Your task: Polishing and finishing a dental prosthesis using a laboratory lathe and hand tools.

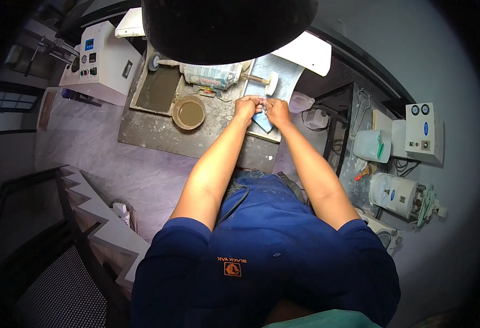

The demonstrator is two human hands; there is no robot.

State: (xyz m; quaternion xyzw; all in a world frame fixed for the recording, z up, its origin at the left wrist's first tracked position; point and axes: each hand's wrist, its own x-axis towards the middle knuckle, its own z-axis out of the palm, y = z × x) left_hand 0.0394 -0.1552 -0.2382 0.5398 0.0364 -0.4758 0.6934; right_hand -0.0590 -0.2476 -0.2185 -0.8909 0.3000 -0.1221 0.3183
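Observation:
My left hand [247,105] and my right hand [276,110] meet over a dusty grey workbench [152,131]. Both pinch a small pale object between the fingertips; its shape is too small to make out. A light blue cloth [263,121] hangs under my right hand. Just beyond the hands lies a white-headed mallet [269,82] with a wooden handle. A round bowl of murky brown liquid [189,113] stands to the left of my left hand.
A clear plastic bag of items [211,75] lies at the bench's back. A white control box [102,61] stands far left. On the right are a translucent jug [371,145], a white cylindrical machine [397,195] and a white gauge box [423,132]. A dark lamp shade [226,27] hangs overhead.

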